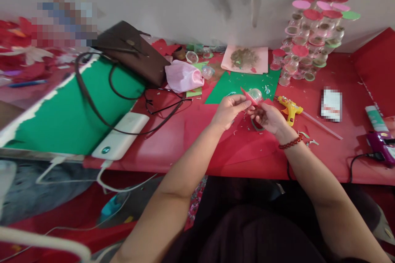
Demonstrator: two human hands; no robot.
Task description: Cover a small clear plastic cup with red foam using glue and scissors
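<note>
My left hand [231, 109] pinches a piece of red paper [243, 91] against a small clear plastic cup [255, 93], thumb on top. Close beside it, my right hand [270, 117] has its fingers curled at the paper's other edge, near the cup's base; its fingertips are partly hidden. Both hands are above red paper sheets [222, 148] on the table. A yellow hot glue gun [289, 109], with a clear glue stick [324, 125] in its back, lies just right of my right hand. Paper scraps are scattered around.
Stacked clear cups with coloured discs [308, 41] stand back right. A phone-like object [331, 104], a glue tube [377, 118] and a purple device [381, 148] are at right. On the left are a brown bag [132, 49], glasses [163, 107] and a white power bank [121, 135] with cables.
</note>
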